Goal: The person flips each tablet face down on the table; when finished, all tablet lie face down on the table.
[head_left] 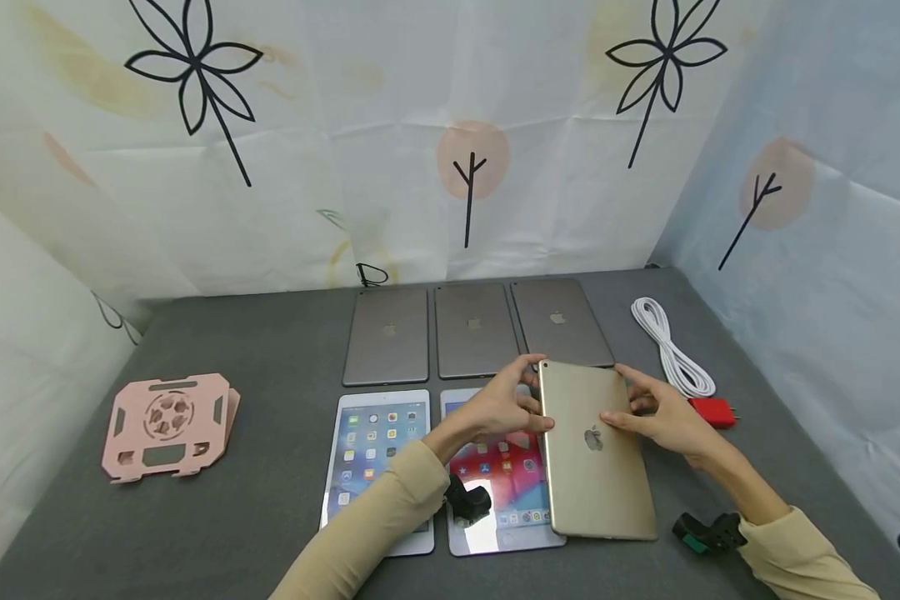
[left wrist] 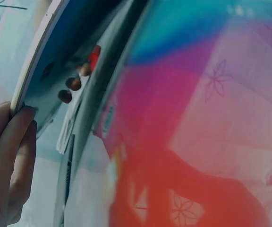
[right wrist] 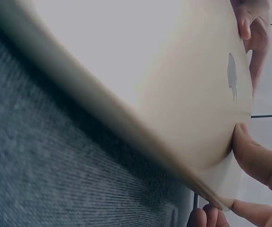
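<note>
A gold tablet (head_left: 581,492) with an apple logo is held back side up, tilted over the table. My left hand (head_left: 501,407) grips its left edge, thumb on the back. My right hand (head_left: 663,421) grips its upper right part, the thumb (right wrist: 259,156) pressing the back near the logo. Fingertips of the right hand (left wrist: 72,85) show beneath the tablet's dark screen side in the left wrist view. Partly covered by the gold tablet and left hand, a white-framed tablet (head_left: 468,533) lies face up with a lit red and blue screen.
Another lit white tablet (head_left: 375,433) lies to the left. Three grey tablets, one (head_left: 386,342) at the left end, lie back up in a row behind. A pink stand (head_left: 168,421) sits far left. At right lie a coiled white cable (head_left: 671,350) and a red plug (head_left: 714,412).
</note>
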Motion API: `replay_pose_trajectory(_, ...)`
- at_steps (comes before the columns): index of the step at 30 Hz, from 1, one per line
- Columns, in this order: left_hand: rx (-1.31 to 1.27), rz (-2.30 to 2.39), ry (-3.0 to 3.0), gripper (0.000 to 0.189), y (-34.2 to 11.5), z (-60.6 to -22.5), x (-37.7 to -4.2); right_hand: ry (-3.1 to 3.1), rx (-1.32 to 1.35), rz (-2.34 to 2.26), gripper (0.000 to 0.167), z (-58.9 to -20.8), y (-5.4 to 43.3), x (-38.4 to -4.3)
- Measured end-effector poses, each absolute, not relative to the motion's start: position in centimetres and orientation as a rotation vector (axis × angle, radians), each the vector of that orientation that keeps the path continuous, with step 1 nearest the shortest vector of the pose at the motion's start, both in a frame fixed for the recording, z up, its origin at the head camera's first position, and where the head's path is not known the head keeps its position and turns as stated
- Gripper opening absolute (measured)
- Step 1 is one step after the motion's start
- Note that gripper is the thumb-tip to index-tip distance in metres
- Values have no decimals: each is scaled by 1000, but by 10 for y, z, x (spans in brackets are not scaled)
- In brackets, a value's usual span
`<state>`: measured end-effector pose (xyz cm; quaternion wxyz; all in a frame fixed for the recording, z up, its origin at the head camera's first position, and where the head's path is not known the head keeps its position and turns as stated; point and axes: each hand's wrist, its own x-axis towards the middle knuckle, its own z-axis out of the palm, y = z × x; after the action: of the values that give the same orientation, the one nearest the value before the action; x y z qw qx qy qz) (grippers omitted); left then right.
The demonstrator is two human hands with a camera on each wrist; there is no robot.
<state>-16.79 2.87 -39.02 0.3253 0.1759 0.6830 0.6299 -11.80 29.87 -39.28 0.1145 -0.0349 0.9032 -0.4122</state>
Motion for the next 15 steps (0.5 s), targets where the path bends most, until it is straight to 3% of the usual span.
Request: replay_pose_trajectory(15,627,1370,2363,85,48,-413,-169,2712,-87,-1139,89,-392,310,-124)
